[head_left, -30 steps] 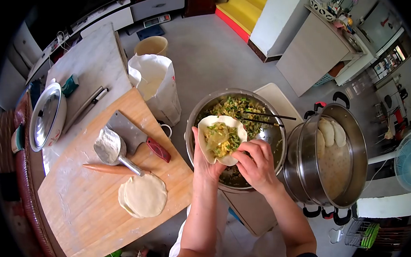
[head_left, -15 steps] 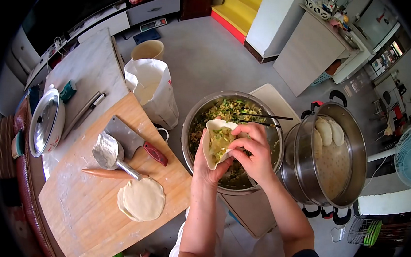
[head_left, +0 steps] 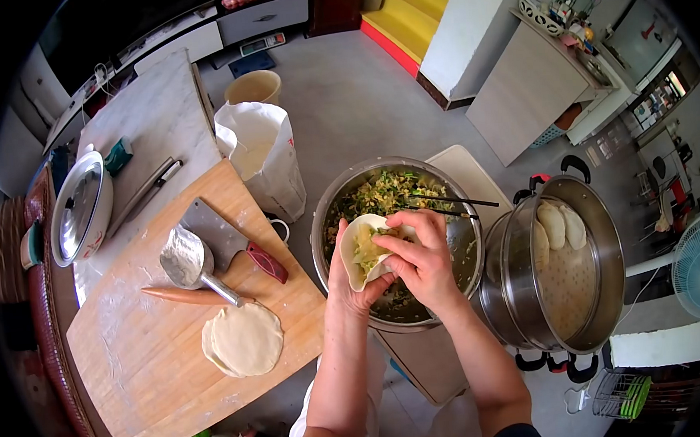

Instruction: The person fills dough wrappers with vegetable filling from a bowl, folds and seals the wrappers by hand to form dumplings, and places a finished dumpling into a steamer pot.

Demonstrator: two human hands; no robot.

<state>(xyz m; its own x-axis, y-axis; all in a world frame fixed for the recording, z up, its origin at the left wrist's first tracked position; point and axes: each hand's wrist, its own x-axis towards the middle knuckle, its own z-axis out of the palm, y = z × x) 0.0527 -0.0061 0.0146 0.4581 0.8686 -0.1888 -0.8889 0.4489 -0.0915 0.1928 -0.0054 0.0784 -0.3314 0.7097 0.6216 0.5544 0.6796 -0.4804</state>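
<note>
A round dough wrapper [head_left: 355,258] with chopped green and yellow filling lies cupped in my left hand [head_left: 346,287], its edges curved upward. The fingers of my right hand [head_left: 424,258] pinch the wrapper's right side, one finger over the filling. Both hands are above a steel bowl [head_left: 327,208] of chopped filling [head_left: 400,185]. Dark chopsticks [head_left: 465,202] rest in that bowl, sticking out over its right rim.
On the wooden board [head_left: 135,376] are flat dough rounds [head_left: 243,339], a cleaver [head_left: 213,231], a metal scoop [head_left: 182,257] and a rolling pin [head_left: 178,295]. A steamer pot [head_left: 610,283] at right holds several folded dumplings [head_left: 553,224]. A white flour bag [head_left: 262,156] stands behind the board.
The wrapper, open and nearly flat a second ago, now has raised, curved sides. My right fingers have moved from its lower edge up over its right side.
</note>
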